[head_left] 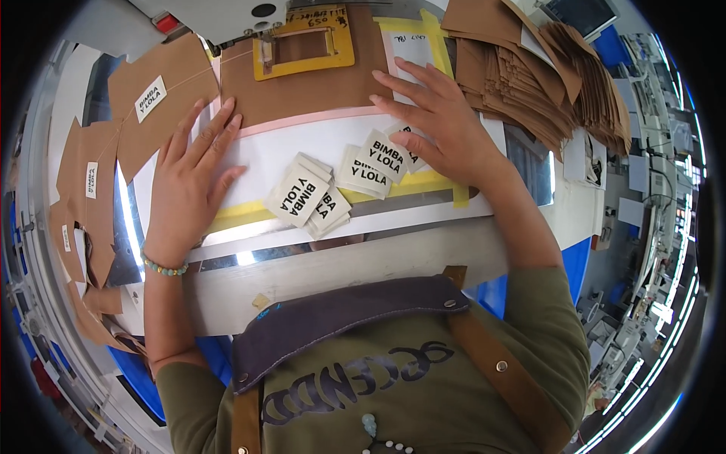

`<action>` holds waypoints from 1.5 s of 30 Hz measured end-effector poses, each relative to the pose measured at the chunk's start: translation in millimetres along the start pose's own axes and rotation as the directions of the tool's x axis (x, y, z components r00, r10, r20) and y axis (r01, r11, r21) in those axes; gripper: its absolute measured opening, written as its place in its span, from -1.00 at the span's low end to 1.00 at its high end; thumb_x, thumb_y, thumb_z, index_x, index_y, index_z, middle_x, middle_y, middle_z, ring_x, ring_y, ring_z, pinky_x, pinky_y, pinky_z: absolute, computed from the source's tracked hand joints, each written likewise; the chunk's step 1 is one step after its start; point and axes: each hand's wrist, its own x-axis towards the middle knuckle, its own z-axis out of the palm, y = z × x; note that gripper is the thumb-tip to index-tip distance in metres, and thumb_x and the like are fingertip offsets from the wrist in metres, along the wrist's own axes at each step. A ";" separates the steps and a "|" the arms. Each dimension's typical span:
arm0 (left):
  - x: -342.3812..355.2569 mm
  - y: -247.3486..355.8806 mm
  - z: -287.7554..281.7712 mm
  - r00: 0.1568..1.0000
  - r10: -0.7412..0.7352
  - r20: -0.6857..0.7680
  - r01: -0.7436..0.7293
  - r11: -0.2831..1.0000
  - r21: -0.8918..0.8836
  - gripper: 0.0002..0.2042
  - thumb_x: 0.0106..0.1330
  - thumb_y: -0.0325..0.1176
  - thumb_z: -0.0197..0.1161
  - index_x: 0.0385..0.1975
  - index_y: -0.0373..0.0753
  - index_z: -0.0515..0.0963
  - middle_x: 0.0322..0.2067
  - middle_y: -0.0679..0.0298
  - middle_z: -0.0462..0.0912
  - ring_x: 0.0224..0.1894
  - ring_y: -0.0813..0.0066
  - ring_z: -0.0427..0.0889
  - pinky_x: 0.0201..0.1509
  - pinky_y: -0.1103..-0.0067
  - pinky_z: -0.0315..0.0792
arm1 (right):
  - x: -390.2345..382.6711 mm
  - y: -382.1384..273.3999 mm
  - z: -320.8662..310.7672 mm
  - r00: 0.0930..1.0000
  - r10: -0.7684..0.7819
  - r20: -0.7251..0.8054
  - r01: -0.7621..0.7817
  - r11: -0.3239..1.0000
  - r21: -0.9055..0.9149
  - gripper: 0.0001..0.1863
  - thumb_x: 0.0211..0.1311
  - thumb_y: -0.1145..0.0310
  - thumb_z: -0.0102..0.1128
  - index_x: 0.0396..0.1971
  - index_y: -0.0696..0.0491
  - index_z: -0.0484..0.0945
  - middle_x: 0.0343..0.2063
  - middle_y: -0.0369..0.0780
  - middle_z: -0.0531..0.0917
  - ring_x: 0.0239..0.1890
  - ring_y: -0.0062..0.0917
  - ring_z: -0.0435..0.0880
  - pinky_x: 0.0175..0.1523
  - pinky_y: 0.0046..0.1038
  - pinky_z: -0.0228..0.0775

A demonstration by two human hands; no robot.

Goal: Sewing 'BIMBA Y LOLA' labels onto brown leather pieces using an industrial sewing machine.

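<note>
A brown sheet-like piece (310, 97) lies under the machine head, with a yellow rectangular frame (302, 69) pressed on top of it. My left hand (189, 163) is open, its fingers stretched flat over the piece's near left corner. Fingers spread, my right hand (446, 125) rests open at the right edge of the same piece. Between my hands sit two loose groups of small white printed labels: one group (300, 191) at the middle, the other (382, 155) partly beneath my right thumb. Both lie on a white board (265, 155) edged with yellow tape.
The sewing machine head (227, 19) overhangs the far left. Labelled brown pieces (178, 87), joined by thread, trail down the left side. A tall stack of brown pieces (514, 94) stands at the right. A grey table edge (363, 261) runs before my body.
</note>
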 end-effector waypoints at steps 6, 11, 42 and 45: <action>-3.4 -3.2 9.4 1.000 -0.013 -0.024 0.013 1.000 -0.018 -0.36 0.41 -0.18 0.44 0.52 -0.06 0.52 0.58 0.41 0.46 0.63 0.09 0.33 0.64 0.17 0.28 | -3.1 0.7 0.4 0.999 -0.012 -0.041 0.011 1.000 -0.012 -0.56 0.57 0.11 0.27 0.28 0.00 0.71 0.48 -0.21 0.57 0.62 -0.22 0.34 0.67 0.03 0.11; -5.7 -7.6 13.5 0.999 -0.013 -0.034 0.011 0.997 -0.074 -0.38 0.44 -0.18 0.43 0.51 -0.06 0.53 0.58 0.41 0.45 0.64 0.10 0.32 0.65 0.17 0.28 | -7.7 -3.8 -26.3 0.989 0.048 -0.139 -0.041 0.998 0.053 -0.62 0.49 0.14 0.35 0.14 0.03 0.76 0.25 -0.23 0.72 0.32 -0.25 0.63 0.36 -0.14 0.47; 48.0 13.2 -12.7 0.986 -0.017 -0.169 -0.058 0.899 -0.434 -0.48 0.29 -0.47 0.52 0.28 -0.28 0.63 0.16 0.09 0.75 0.20 0.00 0.72 0.27 0.27 0.63 | 106.3 -24.5 -9.2 0.986 -0.112 -0.127 0.109 0.993 -0.036 -0.87 0.26 0.34 0.30 -0.36 0.08 0.69 -0.30 -0.24 0.72 -0.22 -0.26 0.75 -0.17 -0.24 0.64; 60.4 15.4 2.5 0.964 -0.066 -0.258 -0.074 0.864 -0.499 -0.56 0.33 -0.48 0.51 0.22 -0.29 0.66 0.09 0.06 0.77 0.07 0.08 0.78 0.18 0.30 0.65 | 107.4 -28.6 -14.9 0.992 -0.074 -0.106 0.076 0.997 0.018 -0.86 0.28 0.34 0.28 -0.34 0.10 0.69 -0.29 -0.21 0.71 -0.22 -0.23 0.75 -0.17 -0.22 0.63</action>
